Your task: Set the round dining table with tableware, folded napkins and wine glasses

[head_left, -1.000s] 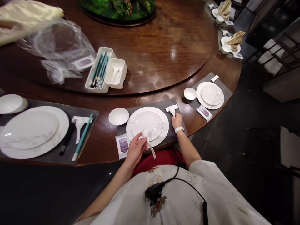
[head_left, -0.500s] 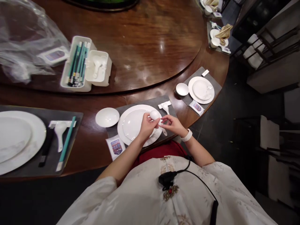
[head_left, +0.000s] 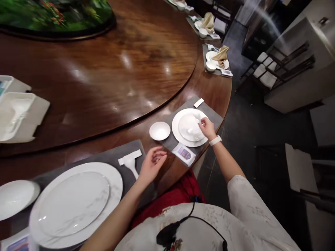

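My right hand (head_left: 207, 128) reaches over a white double plate (head_left: 176, 129), its fingers on the handle of a white porcelain spoon (head_left: 191, 127) whose bowl lies on the inner plate. A small white bowl (head_left: 159, 130) stands left of the plate, and a printed card (head_left: 184, 153) lies in front of it. My left hand (head_left: 152, 165) hangs open and empty above the table, close to another white spoon (head_left: 130, 163) on a white rest beside a large plate (head_left: 113, 188).
A white caddy (head_left: 18, 111) sits at the left edge on the wooden turntable (head_left: 104, 80). Grey placemats (head_left: 213, 116) line the table's curved rim. Further settings with folded napkins stand at the far right, chairs stand beyond, and a dark floor lies below the edge.
The view has swung right along the table. Both hands held the spoon earlier; my left hand has let go, and my right hand has carried it to the neighbouring plate.
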Tool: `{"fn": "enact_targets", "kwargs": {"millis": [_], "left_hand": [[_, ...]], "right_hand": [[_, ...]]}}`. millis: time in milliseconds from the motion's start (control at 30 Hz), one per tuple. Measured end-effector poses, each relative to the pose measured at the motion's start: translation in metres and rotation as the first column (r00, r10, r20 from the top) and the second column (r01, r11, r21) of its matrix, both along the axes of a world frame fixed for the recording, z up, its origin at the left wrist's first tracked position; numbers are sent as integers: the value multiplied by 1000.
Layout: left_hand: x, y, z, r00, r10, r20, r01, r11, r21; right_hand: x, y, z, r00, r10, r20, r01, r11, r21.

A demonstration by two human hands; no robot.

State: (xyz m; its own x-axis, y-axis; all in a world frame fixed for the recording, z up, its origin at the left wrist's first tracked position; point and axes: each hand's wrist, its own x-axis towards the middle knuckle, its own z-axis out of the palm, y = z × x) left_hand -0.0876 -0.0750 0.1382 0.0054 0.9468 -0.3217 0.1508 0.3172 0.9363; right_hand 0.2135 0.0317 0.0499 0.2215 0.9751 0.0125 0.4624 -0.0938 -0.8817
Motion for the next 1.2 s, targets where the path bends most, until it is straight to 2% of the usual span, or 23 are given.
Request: {"fn": "enact_targets", "kwargs": {"millis": [100, 167, 233, 300, 400, 600, 667, 767, 900, 1000, 1067, 1133, 1200], "left_hand": [[12, -14, -16, 981, 173, -88, -182, 976, -121], [19, -24, -22, 968, 205, -147, -230, 956, -180], [25, -31, -26, 957, 213, -194, -254, 943, -214], [31, -35, -27, 945, 236, -226, -289, 928, -237], [40, -40, -27, 926, 287, -244, -348, 900, -262], [50, -44, -23, 919, 334, -210, -381, 887, -259], [50, -46, -23, 912, 361, -195, -400, 887, -230], [45, -53, -20, 900, 406, -158, -431, 885, -179], [15, -62, -9, 879, 462, -121, -472, 879, -72], [-34, -69, 11, 821, 555, -134, -558, 830, 24], [-78, -75, 29, 771, 619, -146, -612, 785, 95], [-130, -77, 48, 749, 649, -134, -632, 760, 151], [-188, -73, 66, 760, 640, -114, -619, 765, 178]], "right_hand": [[63, 73, -35, 980, -37, 193, 51, 996, -72], [84, 110, -55, 964, -22, 265, 56, 991, -120], [91, 136, -71, 958, -5, 288, 52, 986, -157], [92, 152, -85, 956, 15, 293, 42, 982, -186], [90, 164, -99, 950, 53, 307, 16, 976, -218], [94, 169, -107, 929, 105, 356, -19, 972, -235], [96, 170, -103, 919, 125, 373, -34, 970, -241], [97, 169, -85, 907, 156, 392, -56, 965, -256], [86, 179, -52, 894, 123, 430, -32, 976, -214], [52, 200, -23, 902, 127, 413, -78, 988, -133], [11, 208, 1, 918, 176, 354, -168, 984, -55], [-44, 207, 28, 914, 293, 281, -313, 949, 29], [-107, 192, 53, 864, 444, 237, -476, 874, 98]]}}
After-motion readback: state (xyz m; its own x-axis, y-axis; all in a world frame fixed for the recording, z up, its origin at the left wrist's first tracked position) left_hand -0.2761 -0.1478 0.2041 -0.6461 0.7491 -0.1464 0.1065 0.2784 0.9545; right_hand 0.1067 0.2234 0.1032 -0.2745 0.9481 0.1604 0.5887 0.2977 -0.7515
